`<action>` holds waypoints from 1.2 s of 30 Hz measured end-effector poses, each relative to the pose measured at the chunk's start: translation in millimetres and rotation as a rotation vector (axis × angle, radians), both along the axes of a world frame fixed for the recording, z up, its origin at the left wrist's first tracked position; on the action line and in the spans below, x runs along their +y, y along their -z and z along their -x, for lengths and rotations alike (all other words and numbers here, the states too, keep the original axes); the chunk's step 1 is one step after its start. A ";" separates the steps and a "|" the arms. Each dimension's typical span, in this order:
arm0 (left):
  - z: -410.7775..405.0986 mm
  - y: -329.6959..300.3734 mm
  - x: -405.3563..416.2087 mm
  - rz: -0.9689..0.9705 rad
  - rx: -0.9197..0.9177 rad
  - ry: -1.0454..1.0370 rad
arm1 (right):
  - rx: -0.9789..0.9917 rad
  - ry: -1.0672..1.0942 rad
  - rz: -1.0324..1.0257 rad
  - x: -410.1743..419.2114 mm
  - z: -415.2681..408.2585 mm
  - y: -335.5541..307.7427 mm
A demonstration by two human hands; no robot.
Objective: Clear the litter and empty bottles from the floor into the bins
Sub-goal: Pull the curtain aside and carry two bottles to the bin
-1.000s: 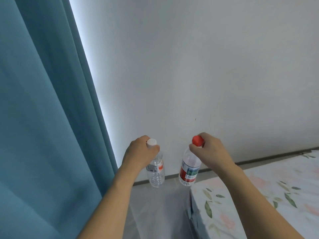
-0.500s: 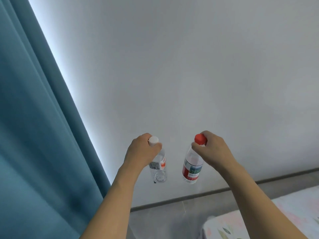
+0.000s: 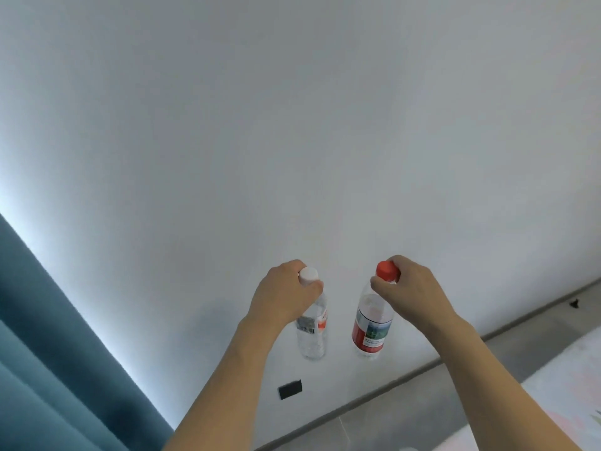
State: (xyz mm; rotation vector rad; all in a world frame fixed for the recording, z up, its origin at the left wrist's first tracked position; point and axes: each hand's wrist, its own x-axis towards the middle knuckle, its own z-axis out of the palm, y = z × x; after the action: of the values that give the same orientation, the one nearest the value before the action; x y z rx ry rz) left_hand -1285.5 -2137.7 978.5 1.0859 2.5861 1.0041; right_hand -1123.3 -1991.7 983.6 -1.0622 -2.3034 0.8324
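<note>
Hands aloft: left hand [image 3: 283,292] grip round white-capped bottle [image 3: 312,333], right hand [image 3: 411,289] round red-capped bottle [image 3: 372,327].

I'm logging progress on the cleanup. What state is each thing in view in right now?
Left hand: grips the white-capped bottle at its neck.
White-capped bottle: capped, clear, hanging off the floor.
Right hand: grips the red-capped bottle at its neck.
Red-capped bottle: capped, hanging off the floor.
Curtain: drawn, light at its edge.

Both bottle necks hidden under the gripping fingers; the patterned bedspread [image 3: 559,385] is cut off at the right edge
</note>
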 end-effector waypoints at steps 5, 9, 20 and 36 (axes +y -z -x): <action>39.4 -7.8 27.4 -0.015 0.016 0.115 | 0.025 0.086 0.016 9.0 28.9 -7.9; 55.1 -5.9 47.7 -0.001 0.008 0.218 | 0.035 0.169 0.037 12.9 39.7 -5.6; 75.9 -17.3 108.1 -0.013 0.048 0.406 | -0.013 0.337 -0.001 41.1 42.9 -8.1; 43.7 -15.7 300.1 0.016 0.063 0.631 | 0.013 0.519 0.000 195.3 5.7 -3.9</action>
State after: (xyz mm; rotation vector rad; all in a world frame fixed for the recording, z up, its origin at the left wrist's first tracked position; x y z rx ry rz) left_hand -1329.2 -1837.6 994.2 1.7838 2.0442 0.7890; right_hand -1129.0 -1796.4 987.4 -1.5517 -1.8757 0.6224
